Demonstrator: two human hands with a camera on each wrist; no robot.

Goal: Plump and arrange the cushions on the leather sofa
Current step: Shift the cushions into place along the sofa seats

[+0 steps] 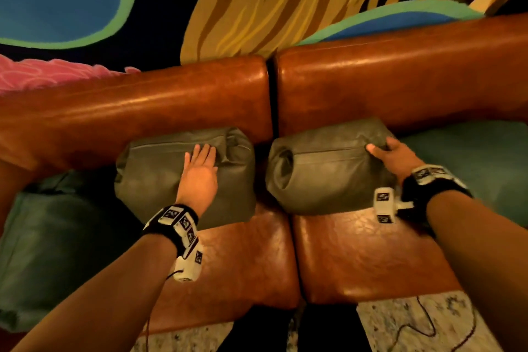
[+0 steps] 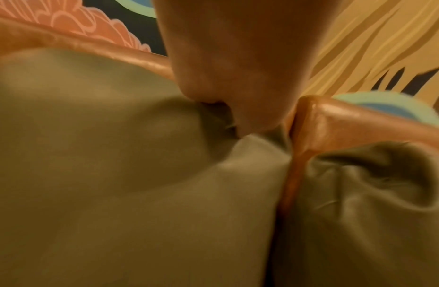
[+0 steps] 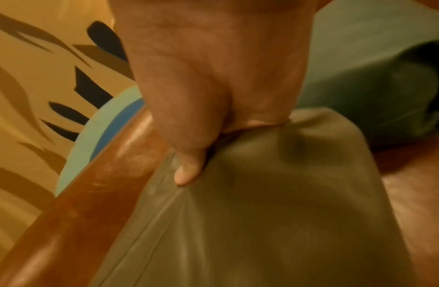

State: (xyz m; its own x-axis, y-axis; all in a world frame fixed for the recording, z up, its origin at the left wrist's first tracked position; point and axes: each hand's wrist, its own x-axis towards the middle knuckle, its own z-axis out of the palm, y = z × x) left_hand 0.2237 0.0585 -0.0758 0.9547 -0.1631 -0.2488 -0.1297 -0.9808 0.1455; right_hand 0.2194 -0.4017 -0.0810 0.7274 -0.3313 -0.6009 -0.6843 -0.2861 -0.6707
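Observation:
Two olive-grey leather cushions lean against the back of the brown leather sofa (image 1: 200, 94). My left hand (image 1: 200, 163) lies flat on the left cushion (image 1: 160, 174), fingers straight and pressing near its top right; in the left wrist view the palm (image 2: 237, 77) dents the left cushion (image 2: 115, 174). My right hand (image 1: 391, 154) grips the top right corner of the right cushion (image 1: 323, 177). The right wrist view shows the thumb (image 3: 186, 167) pinching a fold of that cushion (image 3: 262, 213) beside the sofa back (image 3: 90, 194).
A dark green cushion (image 1: 51, 251) lies at the sofa's left end and another green cushion (image 1: 471, 157) sits at the right. A painted mural (image 1: 257, 3) covers the wall behind. Speckled stone floor (image 1: 414, 326) with a thin black cable shows below the seat edge.

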